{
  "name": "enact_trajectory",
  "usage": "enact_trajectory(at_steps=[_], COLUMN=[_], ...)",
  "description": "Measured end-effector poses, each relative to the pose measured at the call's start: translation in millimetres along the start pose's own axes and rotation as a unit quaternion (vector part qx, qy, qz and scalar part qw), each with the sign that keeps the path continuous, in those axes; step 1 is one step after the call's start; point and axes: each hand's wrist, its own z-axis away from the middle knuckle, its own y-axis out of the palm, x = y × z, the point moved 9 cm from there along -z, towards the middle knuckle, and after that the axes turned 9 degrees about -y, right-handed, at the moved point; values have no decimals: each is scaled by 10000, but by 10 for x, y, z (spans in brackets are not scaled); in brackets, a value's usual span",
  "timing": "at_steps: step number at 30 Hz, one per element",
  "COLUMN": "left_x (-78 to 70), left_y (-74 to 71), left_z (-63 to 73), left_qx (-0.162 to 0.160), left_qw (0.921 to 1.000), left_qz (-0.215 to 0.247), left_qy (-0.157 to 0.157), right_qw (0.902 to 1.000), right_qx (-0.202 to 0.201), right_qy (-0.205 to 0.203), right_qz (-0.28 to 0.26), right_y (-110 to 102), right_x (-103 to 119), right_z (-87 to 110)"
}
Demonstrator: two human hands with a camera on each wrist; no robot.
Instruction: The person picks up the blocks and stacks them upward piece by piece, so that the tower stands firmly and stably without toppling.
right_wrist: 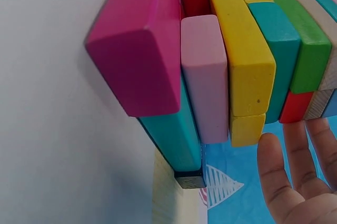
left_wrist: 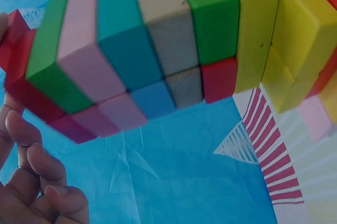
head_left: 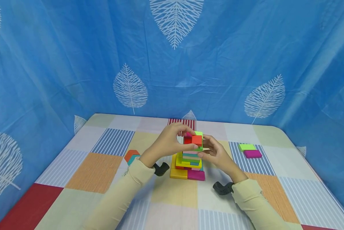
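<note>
A tower of coloured wooden blocks (head_left: pixel 190 157) stands mid-table. At its top, my left hand (head_left: pixel 172 138) pinches a red block (head_left: pixel 197 140) between thumb and fingers. In the left wrist view this red block (left_wrist: pixel 21 77) is at the tower's upper end, beside a green block (left_wrist: pixel 58 50). My right hand (head_left: pixel 218 155) is at the tower's right side, thumb by the near face and fingers toward the back. In the right wrist view its loosely extended fingers (right_wrist: pixel 300 155) lie close to the middle layers; whether they touch is unclear. A magenta block (right_wrist: pixel 131 50) is at the base.
Lime-green (head_left: pixel 247 147) and magenta (head_left: pixel 252 154) blocks lie to the right on the patchwork cloth (head_left: pixel 177 195). Orange (head_left: pixel 131 155) and teal (head_left: pixel 132 159) blocks lie left, partly behind my left forearm. A blue leaf-print curtain (head_left: pixel 189 80) hangs behind the table.
</note>
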Motion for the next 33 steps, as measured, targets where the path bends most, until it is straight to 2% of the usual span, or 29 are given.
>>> enact_trajectory(at_steps=[8, 16, 19, 25, 29, 33], left_x=[-24, 56, 144, 446, 563, 591], left_y=[65, 64, 21, -64, -47, 3], left_z=[-43, -13, 7, 55, 78, 72], left_qx=[25, -3, 53, 395, 612, 711], left_qw=[9999, 9996, 9990, 9922, 9888, 9892], left_qz=[-100, 87, 312, 947, 1049, 931], left_qy=[-113, -274, -324, -713, -864, -877], right_qw=[9999, 10000, 9999, 9990, 9986, 9985], right_qx=[45, 35, -75, -393, -483, -509], right_qy=[-119, -39, 8, -149, -203, -186], right_qz=[-30, 14, 94, 177, 107, 87], right_y=[1, -21, -47, -84, -73, -69], right_x=[23, 15, 34, 155, 213, 222], right_z=[-18, -15, -9, -18, -22, -21])
